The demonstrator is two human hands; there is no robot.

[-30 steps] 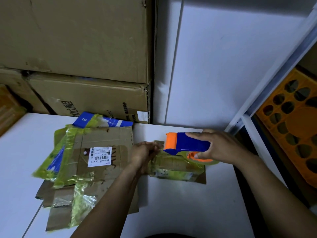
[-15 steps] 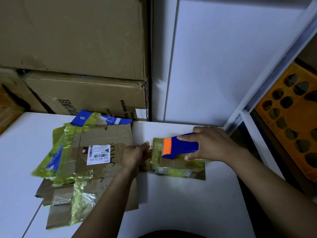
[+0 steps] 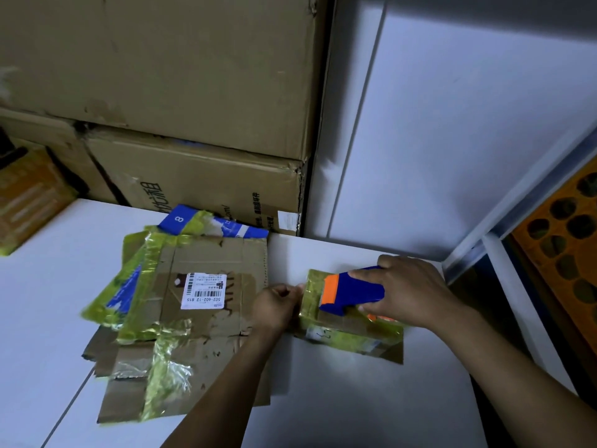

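Our right hand (image 3: pixel 410 292) grips the tape dispenser (image 3: pixel 353 291), pressing it onto the parcel (image 3: pixel 339 333); our left hand (image 3: pixel 277 307), fingers curled, pinches its left edge, likely steadying it.

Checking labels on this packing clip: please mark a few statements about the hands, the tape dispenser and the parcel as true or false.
1. The right hand grips the blue and orange plastic tape dispenser. True.
2. The dispenser is held high in the air, touching nothing. False: it sits on top of the small cardboard parcel wrapped in yellow-green tape.
3. That parcel lies right of the flattened brown cardboard sheet with the white barcode label. True.
4. The left hand lies flat on that sheet. False: its curled fingers hold the parcel's left end.
5. Large brown cardboard boxes stand stacked behind the sheet. True.
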